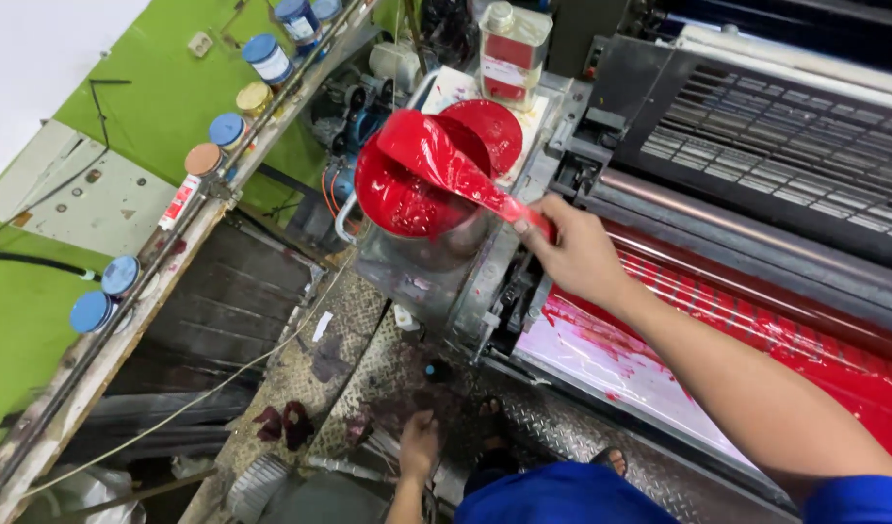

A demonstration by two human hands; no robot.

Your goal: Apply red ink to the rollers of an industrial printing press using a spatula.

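Observation:
My right hand (pixel 577 254) grips the handle of a flat ink spatula (pixel 446 165), whose blade is heaped with thick red ink. The blade is held over an open can of red ink (pixel 397 199) that stands on the end of a printing press. The can's red-coated lid (pixel 491 131) lies just behind it. My left hand (pixel 419 444) hangs low beside my leg with fingers loosely curled and nothing in it. Red ink covers the press roller (pixel 805 349) and the tray (pixel 601 354) below my right arm.
A clear bottle with a red label (pixel 512 49) stands behind the can. Several lidded tins (pixel 227 129) line a narrow ledge on the green wall at left. Diamond-plate metal steps (pixel 368 369) lie under my sandalled feet (pixel 611 458).

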